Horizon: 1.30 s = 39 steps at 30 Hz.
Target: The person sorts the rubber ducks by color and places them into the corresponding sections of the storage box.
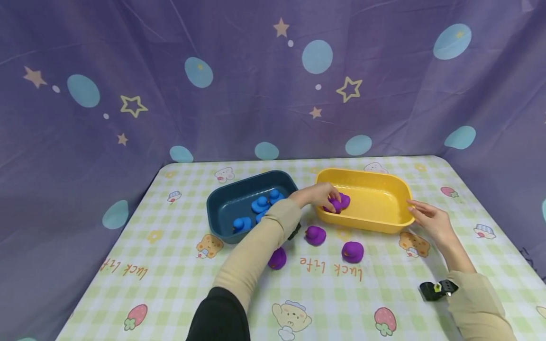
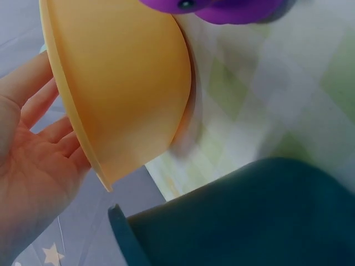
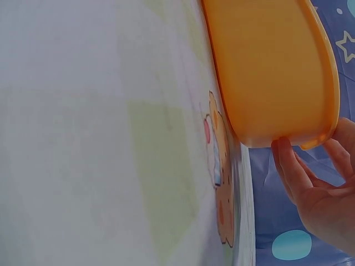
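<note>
My left hand (image 1: 320,194) reaches over the near left rim of the yellow basin (image 1: 375,221), fingers curled round a purple rubber duck (image 1: 334,206). Another purple duck (image 1: 344,201) lies right beside it in the basin. The left wrist view has the basin wall (image 2: 122,83) hiding those fingertips and the held duck. At the basin's right end, my right hand (image 1: 432,222) holds the rim. Seen from the right wrist, its fingers (image 3: 291,166) touch the outer end wall while other digits sit at the rim.
A dark teal basin (image 1: 221,226) with several blue ducks (image 1: 260,204) stands left, partly behind the left forearm. Purple ducks lie on the checked tablecloth in front: one (image 1: 315,235), a second (image 1: 352,252), and a third (image 1: 277,259) next to the left sleeve. A patterned curtain (image 1: 256,94) hangs behind.
</note>
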Tool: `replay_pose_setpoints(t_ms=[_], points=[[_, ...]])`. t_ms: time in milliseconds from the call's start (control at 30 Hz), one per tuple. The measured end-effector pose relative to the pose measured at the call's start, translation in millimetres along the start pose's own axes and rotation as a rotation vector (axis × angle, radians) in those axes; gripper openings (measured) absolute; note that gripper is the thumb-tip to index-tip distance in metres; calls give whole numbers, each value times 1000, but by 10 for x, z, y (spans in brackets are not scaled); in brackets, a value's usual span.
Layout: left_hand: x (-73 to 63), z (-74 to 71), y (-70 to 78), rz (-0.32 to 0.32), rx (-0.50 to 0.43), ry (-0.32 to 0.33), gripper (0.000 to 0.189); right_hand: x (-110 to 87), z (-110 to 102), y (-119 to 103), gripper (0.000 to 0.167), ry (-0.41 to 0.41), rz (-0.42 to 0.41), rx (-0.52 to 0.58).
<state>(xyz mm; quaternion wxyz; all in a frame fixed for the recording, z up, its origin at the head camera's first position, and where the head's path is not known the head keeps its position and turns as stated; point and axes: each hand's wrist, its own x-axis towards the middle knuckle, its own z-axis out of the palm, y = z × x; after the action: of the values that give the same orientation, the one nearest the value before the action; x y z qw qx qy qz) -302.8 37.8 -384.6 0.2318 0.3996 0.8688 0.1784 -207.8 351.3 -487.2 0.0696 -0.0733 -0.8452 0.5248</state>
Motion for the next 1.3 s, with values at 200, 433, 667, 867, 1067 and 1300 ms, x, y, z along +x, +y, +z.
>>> replay_pose_setpoints(t_ms=[200, 433, 667, 867, 1067, 1300], points=[[17, 14, -4, -4, 25, -14, 29, 13, 4, 7, 56, 4, 1, 21], [41, 49, -5, -9, 33, -15, 28, 18, 9, 17, 58, 15, 4, 16], [381, 186, -327, 39, 65, 1, 26, 4, 14, 3, 61, 15, 3, 8], [412, 185, -339, 18, 51, -55, 28, -4, 9, -3, 60, 10, 1, 16], [692, 377, -573, -20, 118, -33, 29, 4, 23, 21, 58, 21, 1, 35], [1702, 865, -1606, 53, 136, -18, 34, 14, 20, 19, 56, 18, 2, 38]])
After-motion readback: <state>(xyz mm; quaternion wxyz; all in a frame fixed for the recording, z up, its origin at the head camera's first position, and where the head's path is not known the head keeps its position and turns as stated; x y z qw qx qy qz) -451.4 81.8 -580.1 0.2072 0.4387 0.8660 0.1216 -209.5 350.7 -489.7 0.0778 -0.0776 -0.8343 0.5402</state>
